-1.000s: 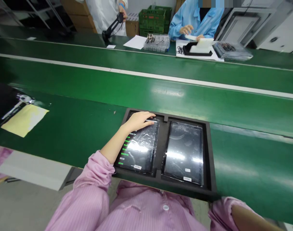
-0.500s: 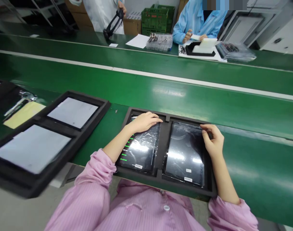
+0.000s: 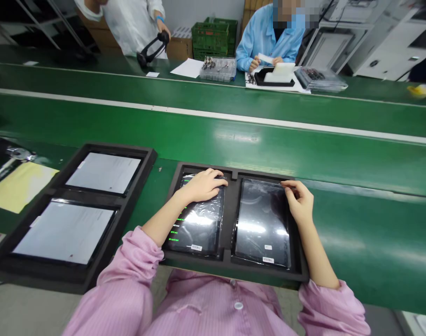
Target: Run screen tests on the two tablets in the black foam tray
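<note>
In a black foam tray (image 3: 228, 224) before me lie two tablets under clear film, side by side. My left hand (image 3: 204, 186) rests palm down over the upper part of the left tablet (image 3: 199, 228), fingers spread; it is open. Green lines of text glow along that tablet's left side. The right tablet (image 3: 261, 219) has a dark screen and two small white labels near its bottom. At its upper right corner is my right hand (image 3: 300, 200), fingers curled and thumb close to the fingertips. Whatever is between them is hidden.
On the left lies another black tray (image 3: 129, 205) with two tablets showing white screens, beside a yellow sheet (image 3: 24, 184). A green conveyor (image 3: 185, 123) runs across. Beyond it, one person holds a black looped object (image 3: 151, 50); another in blue works near a clear parts box (image 3: 218, 69).
The view has shifted, so most things sit a little further left. My left hand's fingers are more spread on the left tablet. My right hand stays at the right tablet's corner.
</note>
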{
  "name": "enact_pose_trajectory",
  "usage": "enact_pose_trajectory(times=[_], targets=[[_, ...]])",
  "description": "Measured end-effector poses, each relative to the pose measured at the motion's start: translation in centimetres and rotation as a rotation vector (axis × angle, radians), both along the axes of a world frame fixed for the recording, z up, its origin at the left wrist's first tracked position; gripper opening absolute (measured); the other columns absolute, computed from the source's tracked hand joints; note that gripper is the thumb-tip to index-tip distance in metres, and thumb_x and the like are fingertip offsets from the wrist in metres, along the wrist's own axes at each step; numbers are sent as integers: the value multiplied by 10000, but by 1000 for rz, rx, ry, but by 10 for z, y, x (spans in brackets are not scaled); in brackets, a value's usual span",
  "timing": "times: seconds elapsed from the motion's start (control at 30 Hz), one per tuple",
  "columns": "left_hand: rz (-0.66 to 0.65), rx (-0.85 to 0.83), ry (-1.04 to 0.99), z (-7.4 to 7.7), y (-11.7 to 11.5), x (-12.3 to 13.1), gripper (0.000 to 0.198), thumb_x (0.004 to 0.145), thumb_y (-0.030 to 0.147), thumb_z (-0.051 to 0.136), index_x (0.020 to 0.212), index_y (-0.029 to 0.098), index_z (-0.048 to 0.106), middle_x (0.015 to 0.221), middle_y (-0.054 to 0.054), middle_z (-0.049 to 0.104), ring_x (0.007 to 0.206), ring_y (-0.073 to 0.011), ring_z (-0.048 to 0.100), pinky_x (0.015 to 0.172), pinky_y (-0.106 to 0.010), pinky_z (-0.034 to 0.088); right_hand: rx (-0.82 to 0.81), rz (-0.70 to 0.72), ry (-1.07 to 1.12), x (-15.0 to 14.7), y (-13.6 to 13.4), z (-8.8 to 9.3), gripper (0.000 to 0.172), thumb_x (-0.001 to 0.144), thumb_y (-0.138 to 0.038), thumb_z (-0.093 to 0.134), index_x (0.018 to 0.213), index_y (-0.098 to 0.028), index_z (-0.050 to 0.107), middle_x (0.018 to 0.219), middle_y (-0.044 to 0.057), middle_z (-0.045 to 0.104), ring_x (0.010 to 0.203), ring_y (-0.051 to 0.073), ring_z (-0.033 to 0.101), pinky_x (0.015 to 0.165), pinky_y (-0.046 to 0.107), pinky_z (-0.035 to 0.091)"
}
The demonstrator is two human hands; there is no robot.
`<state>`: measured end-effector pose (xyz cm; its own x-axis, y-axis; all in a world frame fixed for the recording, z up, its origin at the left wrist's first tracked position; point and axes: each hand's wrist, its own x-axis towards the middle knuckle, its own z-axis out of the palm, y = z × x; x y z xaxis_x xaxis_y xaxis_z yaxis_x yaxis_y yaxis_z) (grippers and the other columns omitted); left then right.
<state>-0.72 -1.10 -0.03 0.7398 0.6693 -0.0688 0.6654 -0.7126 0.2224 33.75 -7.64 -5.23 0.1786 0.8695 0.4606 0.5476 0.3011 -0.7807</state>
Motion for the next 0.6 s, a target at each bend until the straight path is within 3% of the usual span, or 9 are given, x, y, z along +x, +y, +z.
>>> enact_pose_trajectory(times=[0.2,0.37,0.5,0.6], targets=[[20,125,116,-1,-5,17,347,955,227,481,1238,233,682,1302,-152,569,1186,-326,531,931,-439,522,-48,-22,15,0,-1,1,230,898,-367,555,896,-204,718,937,73,733,855,237,686,725,338,534],[26,86,67,-5,-4,14,318,996,257,455,1222,225,677,1334,-141,584,1214,-332,542,932,-445,538,-66,-26,11,1,-1,0,239,883,-378,563,903,-204,725,934,73,736,845,238,687,737,344,531],[130,-24,-270,-13,6,1,360,1004,224,420,1309,203,610,1289,-104,656,1172,-261,616,1015,-415,507,-76,-15,11,2,0,-2,240,879,-372,555,908,-202,721,943,76,733,849,240,682,742,348,532],[335,-55,-581,-15,11,-8,250,981,222,462,1104,195,678,1043,-54,738,952,-204,696,879,-319,529,-84,-15,-30,2,2,-2,243,869,-365,541,916,-202,715,946,82,726,832,238,663,719,343,524]])
